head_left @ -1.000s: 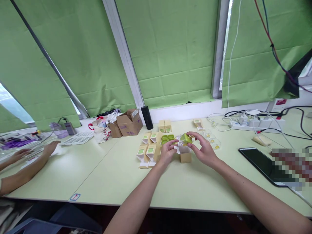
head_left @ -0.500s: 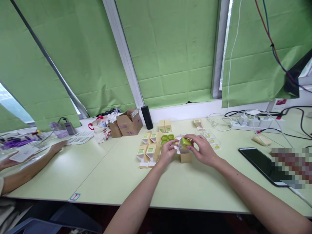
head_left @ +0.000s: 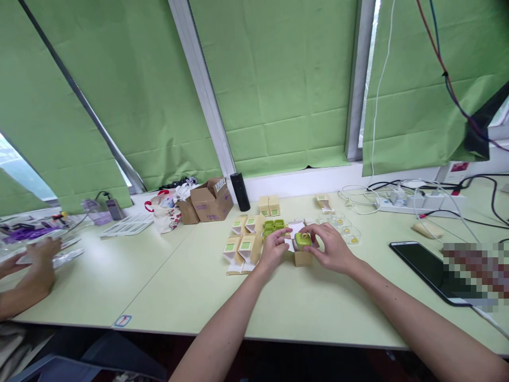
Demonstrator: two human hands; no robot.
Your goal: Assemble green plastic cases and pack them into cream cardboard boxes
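Note:
A small open cardboard box (head_left: pixel 303 260) stands on the table between my hands, its white inner flaps raised. My left hand (head_left: pixel 272 249) pinches a flap on the box's left side. Right at the mouth of the box sits a small square container with a green lid (head_left: pixel 303 240) and a loop on top. My right hand (head_left: pixel 333 248) is closed on it from the right, fingertips at its edges; its lower part is hidden in the box. Several green square pieces (head_left: pixel 273 227) lie beyond my left hand, beside cardboard boxes with green windows (head_left: pixel 245 246).
A clear plastic tray with yellow bits (head_left: pixel 351 233) lies to the right, near a black-screened tablet (head_left: pixel 425 268) and a power strip (head_left: pixel 421 204). Brown carton (head_left: pixel 210 200) and black cylinder (head_left: pixel 239 192) stand at the back. Another person's hands (head_left: pixel 42 254) work at the far left.
The green-lidded container has gone from tilted above the box to upright and lower in its opening, my right hand moving down with it. My left hand stays at the flap. The other person's hands moved.

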